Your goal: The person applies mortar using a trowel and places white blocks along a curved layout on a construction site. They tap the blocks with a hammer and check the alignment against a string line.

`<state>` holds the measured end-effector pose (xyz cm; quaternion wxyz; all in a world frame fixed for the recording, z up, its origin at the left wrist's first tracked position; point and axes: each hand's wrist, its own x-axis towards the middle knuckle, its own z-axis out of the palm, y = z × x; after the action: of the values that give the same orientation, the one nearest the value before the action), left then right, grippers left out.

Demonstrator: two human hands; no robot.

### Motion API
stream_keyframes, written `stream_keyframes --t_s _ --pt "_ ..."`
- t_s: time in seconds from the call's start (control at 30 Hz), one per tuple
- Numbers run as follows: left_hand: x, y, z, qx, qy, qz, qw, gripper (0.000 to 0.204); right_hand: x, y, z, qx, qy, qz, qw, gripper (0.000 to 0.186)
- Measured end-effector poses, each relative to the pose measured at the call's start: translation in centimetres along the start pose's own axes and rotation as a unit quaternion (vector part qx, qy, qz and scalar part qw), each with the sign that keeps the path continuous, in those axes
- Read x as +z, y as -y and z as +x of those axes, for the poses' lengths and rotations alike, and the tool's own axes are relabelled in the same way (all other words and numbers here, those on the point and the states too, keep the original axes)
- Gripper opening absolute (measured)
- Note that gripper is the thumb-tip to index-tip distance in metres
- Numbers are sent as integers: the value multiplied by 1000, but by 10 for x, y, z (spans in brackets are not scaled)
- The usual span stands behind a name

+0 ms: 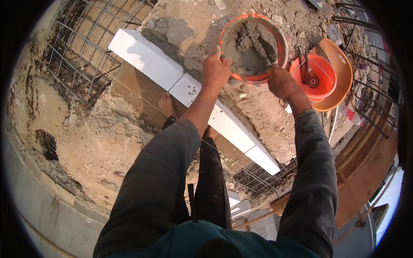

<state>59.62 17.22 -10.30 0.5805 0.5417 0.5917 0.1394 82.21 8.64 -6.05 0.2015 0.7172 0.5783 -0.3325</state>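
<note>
An orange bucket point(283, 41) holds wet grey mortar point(247, 47) and stands on the soil past the block row. My left hand point(216, 69) is closed on the bucket's near left rim. With my right hand point(282, 81) I grip a trowel point(269, 49) at the bucket's near right side; its dark blade reaches into the mortar, and its handle is mostly hidden in my fist. Below my left forearm runs a row of white blocks point(146, 56) laid end to end, with mortar specks on top.
Right of the mortar stands a smaller orange bucket point(320, 92) with tools in it, beside an orange basin point(344, 71). Steel rebar cages point(81, 51) lie far left and at the right. A string point(137, 95) stretches diagonally across near the blocks. My bare foot point(165, 104) rests beside the row.
</note>
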Motion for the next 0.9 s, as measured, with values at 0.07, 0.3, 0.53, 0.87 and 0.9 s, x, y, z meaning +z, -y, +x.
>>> stream_keyframes --t_s 0.07,0.3,0.53,0.87,0.9 --pt "14 15 14 68 -46 27 996 42 11 23 -4 35 28 166 985 22" --pt "8 33 24 34 4 -1 999 48 16 106 2 141 7 717 683 16" --pt "8 43 33 16 28 -19 999 42 66 107 -22 50 -79 849 521 32" --pt "-86 16 -115 136 -343 -103 924 28 86 49 -141 -71 -34 828 556 46" --pt "-98 42 -138 111 -369 -94 918 27 91 40 -159 -69 -22 818 571 47"
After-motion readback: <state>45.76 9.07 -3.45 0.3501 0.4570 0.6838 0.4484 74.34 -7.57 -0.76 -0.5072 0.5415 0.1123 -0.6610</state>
